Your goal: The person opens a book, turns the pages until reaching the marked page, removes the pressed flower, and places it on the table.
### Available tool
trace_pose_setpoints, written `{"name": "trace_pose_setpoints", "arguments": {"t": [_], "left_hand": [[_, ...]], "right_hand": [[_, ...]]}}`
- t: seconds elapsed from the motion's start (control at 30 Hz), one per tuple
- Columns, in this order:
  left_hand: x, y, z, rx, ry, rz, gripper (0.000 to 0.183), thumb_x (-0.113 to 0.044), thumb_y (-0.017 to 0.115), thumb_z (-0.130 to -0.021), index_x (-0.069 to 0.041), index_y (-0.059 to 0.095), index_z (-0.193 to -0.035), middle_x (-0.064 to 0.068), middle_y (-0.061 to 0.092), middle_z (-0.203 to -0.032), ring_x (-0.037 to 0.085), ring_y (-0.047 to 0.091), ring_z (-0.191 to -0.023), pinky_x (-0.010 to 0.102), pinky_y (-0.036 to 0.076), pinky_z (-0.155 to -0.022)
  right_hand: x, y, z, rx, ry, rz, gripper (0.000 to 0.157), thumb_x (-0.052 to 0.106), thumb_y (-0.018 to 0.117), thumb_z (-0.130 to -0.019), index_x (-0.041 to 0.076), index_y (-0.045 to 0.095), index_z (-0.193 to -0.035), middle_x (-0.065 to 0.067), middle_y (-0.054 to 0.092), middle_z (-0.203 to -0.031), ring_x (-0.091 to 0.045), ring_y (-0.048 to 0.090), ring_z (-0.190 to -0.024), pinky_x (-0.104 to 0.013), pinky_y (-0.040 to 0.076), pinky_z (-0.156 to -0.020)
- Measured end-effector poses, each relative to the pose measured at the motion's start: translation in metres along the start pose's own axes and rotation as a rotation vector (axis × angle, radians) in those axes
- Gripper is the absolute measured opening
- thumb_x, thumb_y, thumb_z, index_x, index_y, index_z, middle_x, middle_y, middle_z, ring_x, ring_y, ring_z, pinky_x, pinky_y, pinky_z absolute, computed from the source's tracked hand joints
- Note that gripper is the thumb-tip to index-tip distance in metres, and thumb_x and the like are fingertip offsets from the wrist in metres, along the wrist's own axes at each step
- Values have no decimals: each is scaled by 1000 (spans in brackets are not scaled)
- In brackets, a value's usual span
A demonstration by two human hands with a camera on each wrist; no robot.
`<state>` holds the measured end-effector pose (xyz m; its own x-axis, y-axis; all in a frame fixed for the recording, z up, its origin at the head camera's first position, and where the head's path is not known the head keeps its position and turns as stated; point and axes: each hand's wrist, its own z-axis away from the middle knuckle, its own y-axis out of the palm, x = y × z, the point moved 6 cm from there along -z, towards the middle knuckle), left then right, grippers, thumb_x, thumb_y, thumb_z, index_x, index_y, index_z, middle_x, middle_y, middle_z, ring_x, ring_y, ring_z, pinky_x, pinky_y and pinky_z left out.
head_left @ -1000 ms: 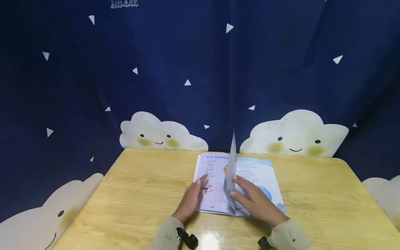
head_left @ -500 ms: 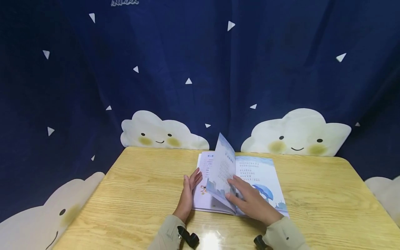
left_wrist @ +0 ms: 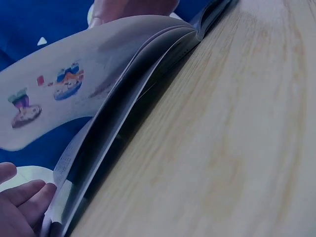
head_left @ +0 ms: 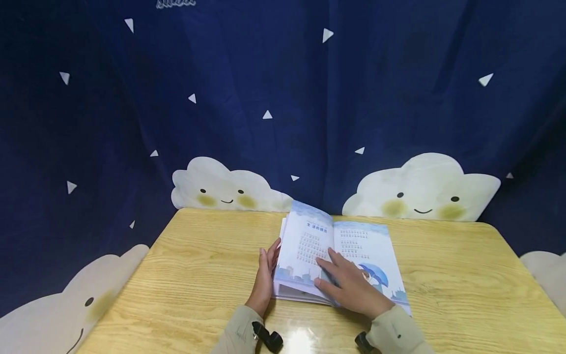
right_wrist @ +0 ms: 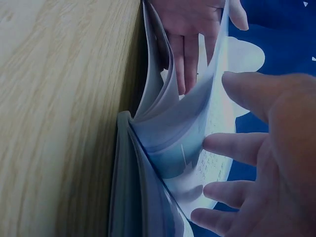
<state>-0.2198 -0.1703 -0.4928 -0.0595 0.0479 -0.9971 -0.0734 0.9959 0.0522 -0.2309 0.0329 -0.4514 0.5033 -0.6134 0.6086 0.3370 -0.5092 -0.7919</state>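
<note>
An open picture book lies on the table, printed with text and blue drawings, among them an umbrella. One page leans over the left half, its near edge still raised above the pages below. With fingers spread and fairly straight, my right hand touches this page near the spine. My left hand stands on edge at the book's left side, fingers extended along the pages. From the left wrist, the raised page's underside shows small coloured figures. In the right wrist view, the left hand appears beyond the curved page.
The pale wooden table extends to both sides of the book. Behind it hangs a dark blue curtain with white triangles and smiling clouds. Black straps with small devices sit at the sleeve cuffs.
The page has swung from upright at the spine over to the left. My right hand has followed it slightly left. The left hand has shifted from on the left page to the book's edge.
</note>
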Motion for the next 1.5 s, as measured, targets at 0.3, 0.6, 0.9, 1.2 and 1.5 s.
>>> {"name": "trace_pose_setpoints", "arguments": {"t": [0.3, 0.6, 0.9, 1.2, 1.5], "left_hand": [[1, 1, -1, -12, -30, 7, 76, -64, 4, -97, -19, 29, -153, 9, 31, -155, 27, 25, -143, 48, 12, -117], [-2, 2, -2, -47, -35, -14, 79, -69, 10, -95, -18, 32, -151, 5, 31, -156, 23, 24, -144, 48, 9, -118], [-3, 4, -1, -57, -36, -33, 73, -62, 12, -99, -17, 37, -150, 1, 31, -156, 22, 19, -146, 45, 8, -119], [0, 7, -1, 9, -42, -216, 63, -56, 16, -102, -22, 50, -143, 3, 34, -154, 26, 18, -146, 52, 4, -117], [-2, 19, 0, 132, 211, -713, 34, -32, 57, -96, -18, 66, -125, 10, 46, -146, 33, 29, -142, 56, 10, -116]], "right_hand": [[1, 1, -1, 16, 25, 58, 60, 53, 53, -94, 15, 53, -140, -28, 21, -154, -48, 22, -140, -67, 22, -107], [0, 5, -4, 33, 64, 119, 58, 51, 56, -93, 16, 53, -139, -25, 22, -155, -51, 20, -139, -71, 18, -106], [-3, 7, -5, 38, 64, 160, 58, 50, 57, -92, 18, 53, -140, -23, 22, -156, -52, 22, -138, -72, 21, -103], [0, 10, -7, 19, 48, 186, 56, 49, 59, -92, 19, 55, -138, -23, 25, -155, -52, 25, -137, -72, 22, -103], [-7, 9, -4, 16, 46, 144, 58, 52, 55, -93, 20, 52, -141, -19, 22, -157, -46, 24, -140, -68, 22, -106]]}}
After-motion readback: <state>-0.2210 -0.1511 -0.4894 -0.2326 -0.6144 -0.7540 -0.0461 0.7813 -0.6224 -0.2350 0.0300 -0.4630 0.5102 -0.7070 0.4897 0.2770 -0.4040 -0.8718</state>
